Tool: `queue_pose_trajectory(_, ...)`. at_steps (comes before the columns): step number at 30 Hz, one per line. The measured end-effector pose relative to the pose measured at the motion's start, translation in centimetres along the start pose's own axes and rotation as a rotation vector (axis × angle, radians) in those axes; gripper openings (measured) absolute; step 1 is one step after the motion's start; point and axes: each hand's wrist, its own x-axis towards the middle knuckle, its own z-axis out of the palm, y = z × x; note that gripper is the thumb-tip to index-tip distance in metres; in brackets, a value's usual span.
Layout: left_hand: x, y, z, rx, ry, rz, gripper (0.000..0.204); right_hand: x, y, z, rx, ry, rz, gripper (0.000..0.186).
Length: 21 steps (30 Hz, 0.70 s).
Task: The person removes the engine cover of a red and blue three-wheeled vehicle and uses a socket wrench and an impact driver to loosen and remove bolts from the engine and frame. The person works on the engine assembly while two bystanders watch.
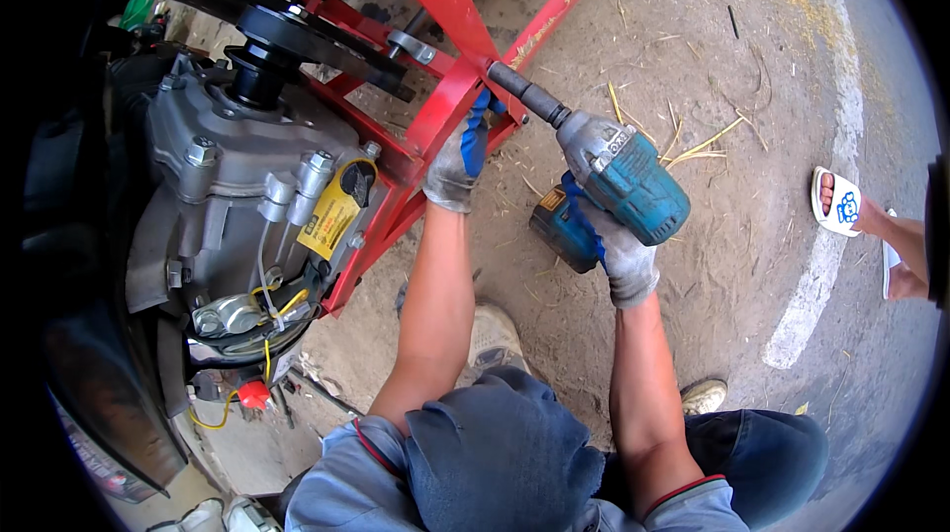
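Note:
My right hand (618, 245), in a grey and blue work glove, is wrapped round the handle of a teal cordless impact wrench (633, 186). The wrench's long dark socket (529, 95) points up and left, its tip against the red metal frame (445, 101). On the near side of that frame, my left hand (457, 161) wears a matching glove. Its blue fingers are curled in beside the frame bar, close to the socket tip; what they hold is hidden. Left of the frame sits a grey metal engine (247, 156) with a black pulley (267, 47) on its shaft.
A yellow label (341, 207), cables and a red cap (254, 394) are on the engine's near side. Straw (708, 144) lies scattered over the dusty concrete. At the right, another person's sandalled foot (841, 203) stands by a white painted line (816, 294).

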Motion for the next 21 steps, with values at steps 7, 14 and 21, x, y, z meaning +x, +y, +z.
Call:
queue_pose_trajectory(7,0.0,0.4,0.6,-0.013,0.035,-0.001,0.02,0.2,0.9,-0.4,-0.064,-0.034,-0.069,0.032)
queue_pose_trajectory(14,0.0,0.2,0.3,-0.054,0.043,-0.009,0.02,0.5,0.4,-0.8,-0.281,-0.035,-0.206,0.028)
queue_pose_trajectory(21,-0.8,-0.1,1.0,0.097,0.182,0.094,0.021,0.5,0.3,-0.4,0.045,-0.029,-0.026,0.028)
